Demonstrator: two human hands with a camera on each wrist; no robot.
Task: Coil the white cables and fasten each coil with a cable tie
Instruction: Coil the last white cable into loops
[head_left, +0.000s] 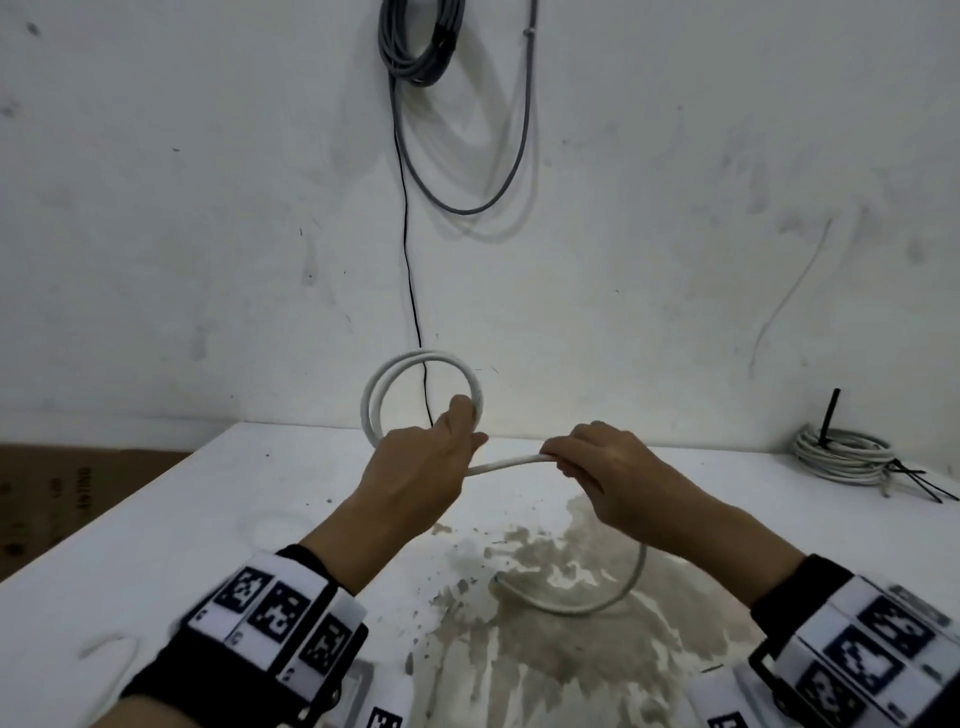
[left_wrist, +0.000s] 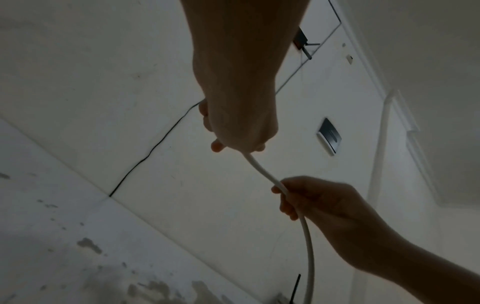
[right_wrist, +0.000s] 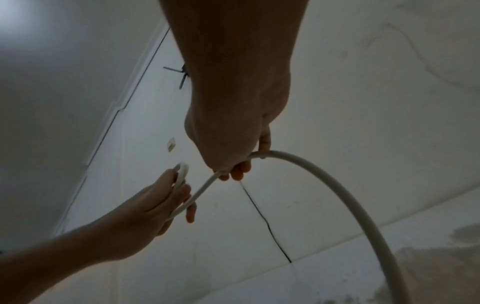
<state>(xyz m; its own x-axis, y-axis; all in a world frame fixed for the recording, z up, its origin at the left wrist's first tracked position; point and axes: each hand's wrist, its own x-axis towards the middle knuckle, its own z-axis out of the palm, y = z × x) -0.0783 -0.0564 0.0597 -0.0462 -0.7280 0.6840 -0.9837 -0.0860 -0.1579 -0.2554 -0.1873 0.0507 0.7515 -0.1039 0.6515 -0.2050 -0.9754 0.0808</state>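
white cable (head_left: 511, 461) — two loops upright | left hand (head_left: 426, 465) grips loops | right hand (head_left: 597, 467) pinches tail

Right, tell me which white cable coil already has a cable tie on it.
The flat coil lying at the table's far right edge: a black tie sticks up from it. The coil held up in the left hand shows no tie and trails loose cable.

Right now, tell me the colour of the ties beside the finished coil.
Black cable ties; head view shows them best.
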